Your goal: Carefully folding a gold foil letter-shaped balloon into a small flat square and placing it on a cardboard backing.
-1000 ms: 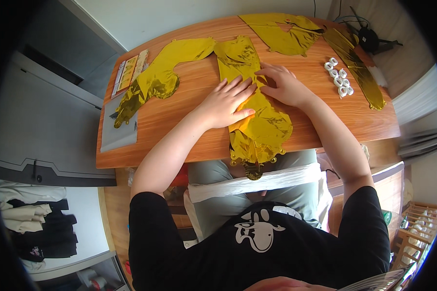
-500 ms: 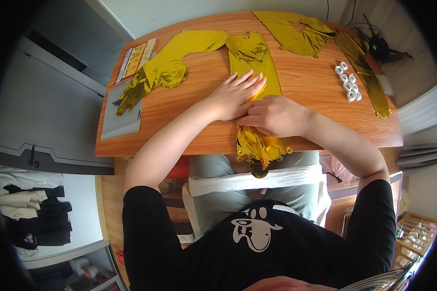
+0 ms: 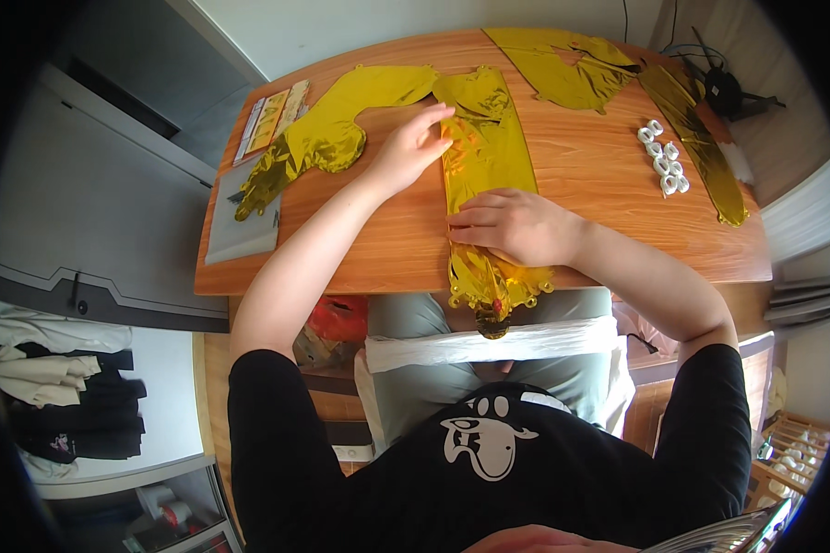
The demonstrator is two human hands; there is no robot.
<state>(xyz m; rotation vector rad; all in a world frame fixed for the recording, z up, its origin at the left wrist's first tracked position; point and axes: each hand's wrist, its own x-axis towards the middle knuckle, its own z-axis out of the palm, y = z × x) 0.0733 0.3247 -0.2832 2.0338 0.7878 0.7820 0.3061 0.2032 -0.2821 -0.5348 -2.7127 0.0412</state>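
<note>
A flat, uninflated gold foil balloon (image 3: 498, 152) runs from the middle of the table toward me, its crumpled near end with small round tabs hanging over the front edge. My left hand (image 3: 410, 155) is beside its upper left edge, thumb and fingers apart, with nothing visibly held. Palm down, my right hand (image 3: 526, 226) lies across the balloon's lower part, fingers stretched to its left edge. Another gold foil piece (image 3: 350, 97) reaches to the far left, touching or overlapping the top of the first; I cannot tell whether they are joined.
More gold foil (image 3: 563, 69) lies at the back right, with a narrow dark-gold piece (image 3: 696, 138) along the right side. Several small white rolls (image 3: 662, 158) are grouped near it. A translucent sheet (image 3: 242, 221) and printed cards (image 3: 266, 120) lie left. A black device (image 3: 721, 90) with cables stands back right.
My left hand has lifted off the foil and moved up and left to its edge. My right hand has flattened from a curled grip and spread over the balloon.
</note>
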